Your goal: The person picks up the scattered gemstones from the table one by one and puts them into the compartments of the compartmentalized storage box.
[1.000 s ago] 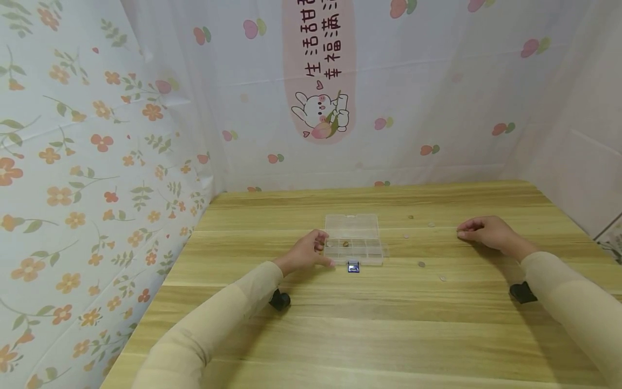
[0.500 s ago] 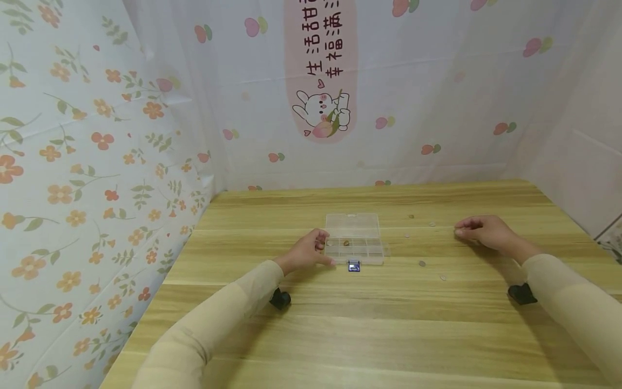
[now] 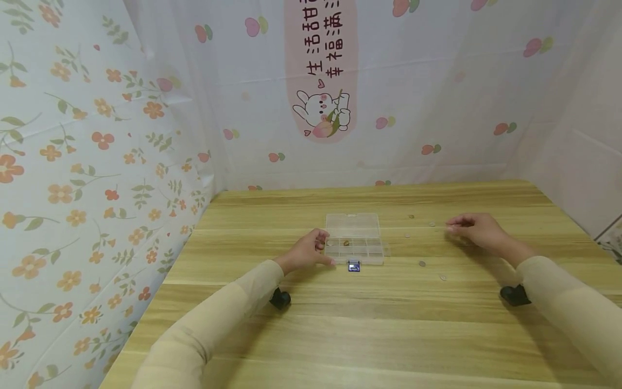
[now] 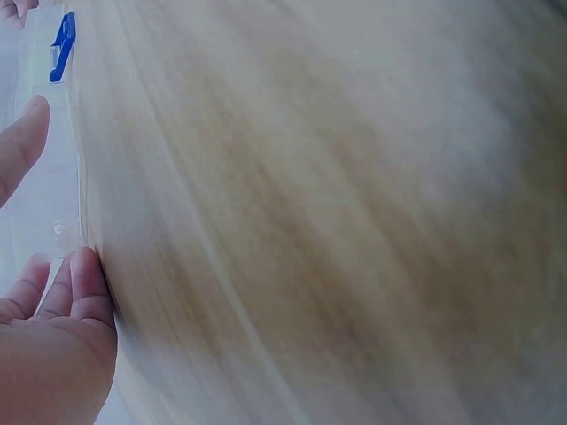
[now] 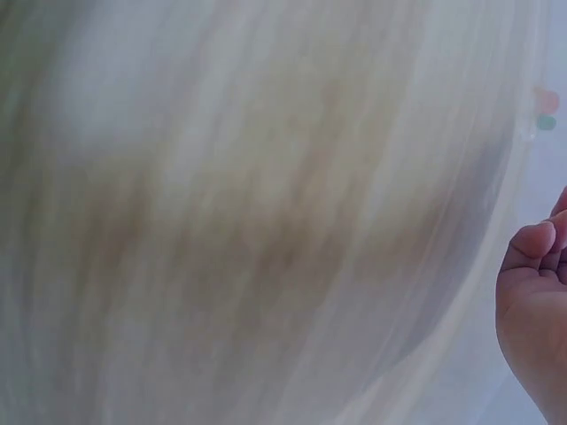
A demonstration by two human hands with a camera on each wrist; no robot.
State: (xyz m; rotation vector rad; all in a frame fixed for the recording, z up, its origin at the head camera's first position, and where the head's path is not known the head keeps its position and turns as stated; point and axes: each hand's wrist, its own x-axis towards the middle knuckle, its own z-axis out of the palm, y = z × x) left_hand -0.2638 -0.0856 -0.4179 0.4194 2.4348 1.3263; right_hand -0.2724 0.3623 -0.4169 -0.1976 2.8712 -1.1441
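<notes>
A clear plastic compartment box [image 3: 359, 254] lies on the table with its lid [image 3: 352, 225] folded back and its blue latch [image 3: 353, 266] hanging at the front. My left hand [image 3: 307, 249] grips the box's left end, thumb along the front edge and fingers around the side. Inside are a pale disc [image 3: 330, 243] and a brownish-gold piece [image 3: 346, 243]. To the right, my right hand [image 3: 478, 232] hovers low over the table, thumb and fingertips pinched together on something too small to make out. Beside its fingertips lies a small silvery disc [image 3: 432, 223].
Between and below the hands several more small coin-like pieces are scattered, among them a brownish one [image 3: 411, 216], a grey one [image 3: 421, 264] and a silvery one [image 3: 443, 277]. Past the wooden table [image 3: 311, 324] hangs a printed curtain [image 3: 218, 81].
My right hand has shifted left, toward the box, with its fingertips kept together. The left hand and the box stay where they were.
</notes>
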